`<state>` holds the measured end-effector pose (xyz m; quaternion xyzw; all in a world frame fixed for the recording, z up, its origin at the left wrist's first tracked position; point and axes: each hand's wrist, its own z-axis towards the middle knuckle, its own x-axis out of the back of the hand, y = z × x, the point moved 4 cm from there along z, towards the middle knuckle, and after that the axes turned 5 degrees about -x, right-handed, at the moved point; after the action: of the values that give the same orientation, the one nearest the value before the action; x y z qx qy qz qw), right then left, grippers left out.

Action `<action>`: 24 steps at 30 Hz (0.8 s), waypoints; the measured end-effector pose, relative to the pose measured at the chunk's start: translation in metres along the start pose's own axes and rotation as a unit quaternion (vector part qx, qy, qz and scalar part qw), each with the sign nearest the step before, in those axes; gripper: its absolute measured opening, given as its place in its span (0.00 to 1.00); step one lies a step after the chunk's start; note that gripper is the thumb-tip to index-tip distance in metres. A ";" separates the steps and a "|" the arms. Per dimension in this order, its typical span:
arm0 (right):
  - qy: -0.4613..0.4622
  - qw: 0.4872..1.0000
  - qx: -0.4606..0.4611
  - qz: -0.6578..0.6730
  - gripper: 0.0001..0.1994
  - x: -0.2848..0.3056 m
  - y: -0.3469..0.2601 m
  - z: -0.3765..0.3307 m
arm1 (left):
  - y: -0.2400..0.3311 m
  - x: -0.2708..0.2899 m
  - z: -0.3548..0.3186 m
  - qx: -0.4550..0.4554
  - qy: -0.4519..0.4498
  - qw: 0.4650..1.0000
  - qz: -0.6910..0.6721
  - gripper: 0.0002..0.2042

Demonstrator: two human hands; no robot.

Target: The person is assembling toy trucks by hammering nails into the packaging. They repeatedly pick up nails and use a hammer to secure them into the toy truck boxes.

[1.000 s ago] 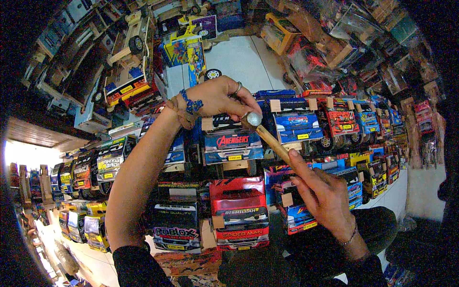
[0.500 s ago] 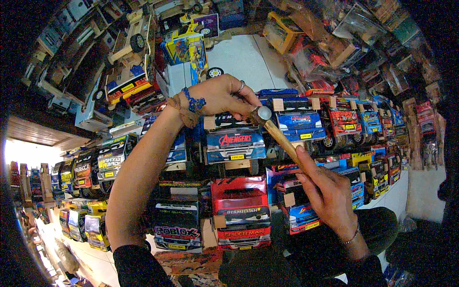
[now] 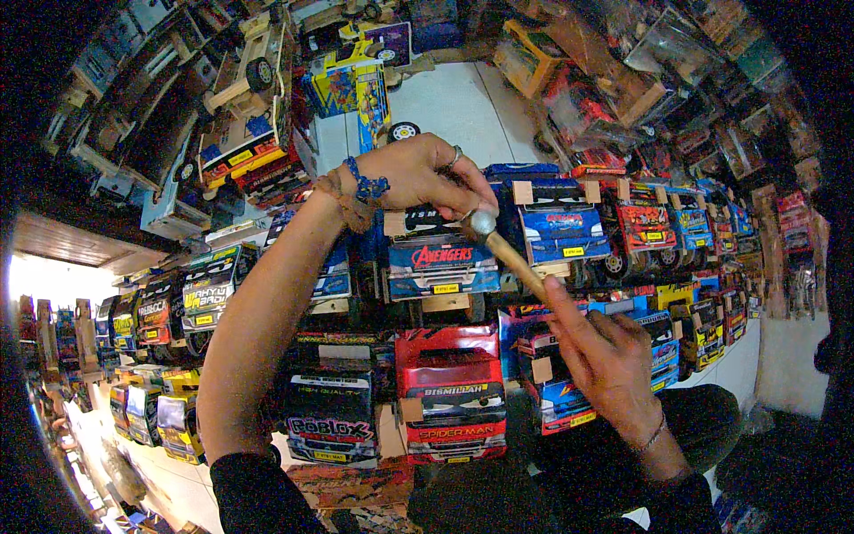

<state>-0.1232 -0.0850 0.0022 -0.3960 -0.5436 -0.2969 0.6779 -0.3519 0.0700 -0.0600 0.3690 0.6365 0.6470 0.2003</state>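
My right hand is closed round the wooden handle of a hammer, its index finger stretched along the shaft. The metal head is right at the fingertips of my left hand, over the upper right corner of a blue toy truck. Those left fingers are pinched together there; whatever is between them is too small or hidden behind the hammer head. On the truck's upper left corner sits a small wooden square. Just right stands another blue toy truck with similar wooden squares on its corners.
In the near row stand a red toy truck, a black one and a blue one. More toy trucks line both sides. Beyond them lie a loose wheel, an upturned wooden truck and plastic-wrapped trucks on pale tiles.
The hammer head has come down slightly and to the left, closer to my left fingertips. My left hand keeps its pinch at the truck's corner.
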 end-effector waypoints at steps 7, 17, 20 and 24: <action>0.051 0.997 0.017 0.048 0.28 0.002 0.000 -0.002 | 0.003 0.000 -0.001 0.012 -0.008 0.999 0.031 0.11; -0.008 1.000 -0.007 -0.007 0.28 0.000 0.001 0.000 | -0.001 0.001 0.001 -0.022 -0.008 1.000 0.005 0.14; 0.005 1.000 -0.019 -0.004 0.29 0.001 0.001 -0.001 | -0.005 0.002 0.000 0.030 -0.002 1.000 -0.006 0.13; -0.004 1.000 -0.022 0.020 0.29 -0.002 -0.002 -0.003 | 0.000 0.000 0.001 -0.010 -0.004 1.000 0.019 0.12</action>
<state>-0.1238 -0.0881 0.0008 -0.4230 -0.5315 -0.2934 0.6727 -0.3513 0.0703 -0.0604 0.3816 0.6221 0.6554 0.1945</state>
